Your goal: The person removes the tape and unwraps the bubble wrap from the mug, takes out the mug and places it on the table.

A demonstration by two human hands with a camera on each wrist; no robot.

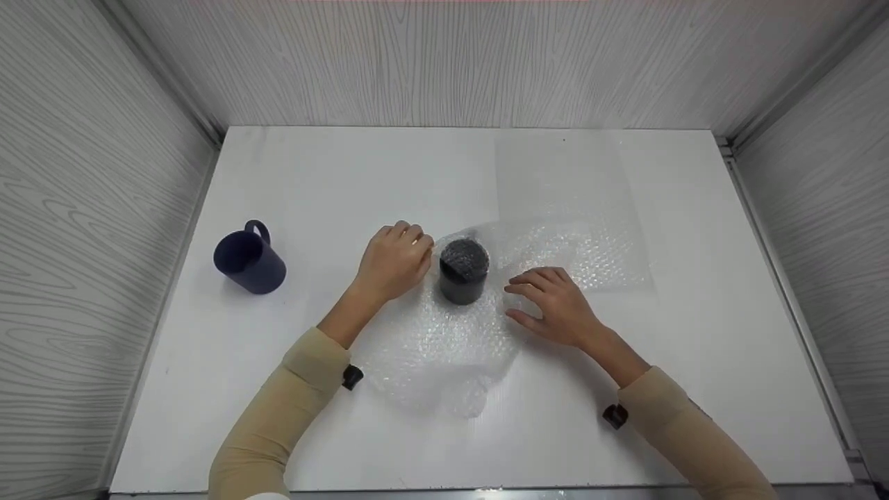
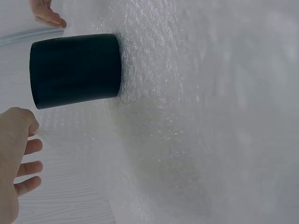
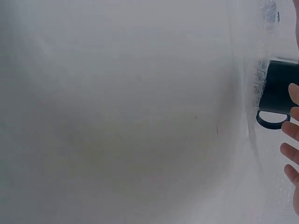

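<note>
A dark mug (image 1: 460, 290) stands upright on a sheet of bubble wrap (image 1: 444, 340), with crumpled clear wrap (image 1: 465, 257) at its mouth. Its handle (image 3: 272, 125) shows in the right wrist view. To the left of the mug, my left hand (image 1: 397, 260) pinches an edge of the bubble wrap between thumb and forefinger; the other fingers (image 2: 31, 169) are bent. On the mug's other side, my right hand (image 1: 552, 305) hovers over the sheet, fingers spread and apart from the mug. Whether its fingertips touch the wrap I cannot tell.
A dark blue mug (image 1: 251, 262) is at the left of the white table (image 1: 333, 173), handle towards the back. Another flat stretch of bubble wrap (image 1: 576, 201) reaches to the table's back right. Pale wood-grain walls (image 1: 444, 62) enclose the back and sides.
</note>
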